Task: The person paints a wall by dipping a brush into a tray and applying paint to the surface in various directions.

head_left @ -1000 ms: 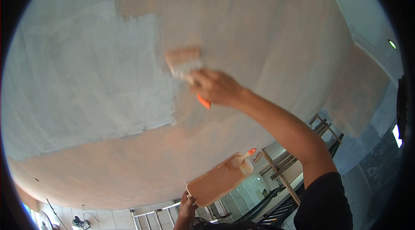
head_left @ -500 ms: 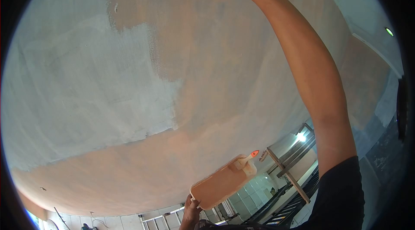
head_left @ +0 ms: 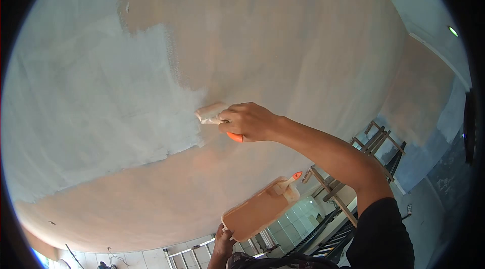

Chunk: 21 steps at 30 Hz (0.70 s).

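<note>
My right hand [head_left: 250, 122] is closed round the orange handle of a wide, pale brush [head_left: 211, 112]. The brush head lies against the wall [head_left: 262, 61], close to the ragged edge between a grey coat and a peach-brown coat. Lower down, my left hand [head_left: 223, 242] grips the near corner of a tray [head_left: 257, 213] filled with peach-brown paint. A second brush with an orange-tipped handle [head_left: 297, 175] rests across the tray's far end.
Wooden trestles [head_left: 333, 193] stand at the lower right, with dark railings [head_left: 316, 233] below them. A metal ladder [head_left: 189, 256] shows at the bottom. A lit ceiling lamp [head_left: 453, 31] is at the upper right.
My right hand has come down from the top edge to mid-view, bringing the brush into sight. My left hand and the tray have hardly moved.
</note>
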Each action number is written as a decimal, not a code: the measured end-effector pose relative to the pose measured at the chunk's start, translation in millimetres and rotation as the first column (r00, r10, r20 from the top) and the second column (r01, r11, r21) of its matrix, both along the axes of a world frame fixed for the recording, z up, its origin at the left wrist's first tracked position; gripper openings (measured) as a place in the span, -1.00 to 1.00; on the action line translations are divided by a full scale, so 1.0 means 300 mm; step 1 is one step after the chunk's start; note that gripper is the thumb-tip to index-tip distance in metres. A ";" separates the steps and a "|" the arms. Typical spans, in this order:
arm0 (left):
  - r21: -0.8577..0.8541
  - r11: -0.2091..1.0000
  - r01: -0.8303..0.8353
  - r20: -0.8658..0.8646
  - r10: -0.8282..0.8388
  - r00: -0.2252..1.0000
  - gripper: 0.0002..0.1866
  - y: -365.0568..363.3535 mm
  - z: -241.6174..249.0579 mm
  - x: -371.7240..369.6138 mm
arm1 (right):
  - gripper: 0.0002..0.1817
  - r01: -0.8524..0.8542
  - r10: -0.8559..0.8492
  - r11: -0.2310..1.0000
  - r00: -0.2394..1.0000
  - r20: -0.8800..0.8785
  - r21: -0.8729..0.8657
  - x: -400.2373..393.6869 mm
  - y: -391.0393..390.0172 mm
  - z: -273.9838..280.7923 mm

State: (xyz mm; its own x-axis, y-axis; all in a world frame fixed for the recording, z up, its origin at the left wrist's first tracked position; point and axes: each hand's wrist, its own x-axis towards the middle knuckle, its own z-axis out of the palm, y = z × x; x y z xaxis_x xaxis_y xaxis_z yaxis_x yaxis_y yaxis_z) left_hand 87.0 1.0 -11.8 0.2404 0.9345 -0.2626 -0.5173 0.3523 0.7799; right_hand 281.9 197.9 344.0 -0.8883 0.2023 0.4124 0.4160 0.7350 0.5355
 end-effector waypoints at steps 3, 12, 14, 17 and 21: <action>0.027 0.999 0.039 -0.027 -0.038 0.999 -0.15 0.028 -0.006 -0.020 | -0.88 -0.094 0.078 0.987 0.989 -0.129 -0.127 0.001 0.036 0.073; -0.001 1.000 0.018 -0.034 -0.018 0.999 -0.14 0.007 0.012 -0.001 | -0.91 -0.007 0.290 0.743 0.905 -0.313 0.669 0.084 -0.004 0.762; 0.034 0.999 0.027 -0.043 -0.026 0.999 -0.12 0.012 0.020 0.010 | -0.87 0.116 0.129 0.819 0.917 -0.378 0.562 0.056 0.031 0.708; 0.021 1.000 0.005 -0.063 -0.004 0.998 -0.11 0.015 0.002 0.014 | -0.85 0.128 0.062 0.787 0.957 -0.284 0.604 0.000 0.089 0.452; 0.041 0.999 0.006 -0.045 -0.005 0.999 -0.09 -0.011 0.018 0.019 | -0.93 -0.031 0.076 0.934 0.991 -0.114 0.356 -0.050 0.080 -0.105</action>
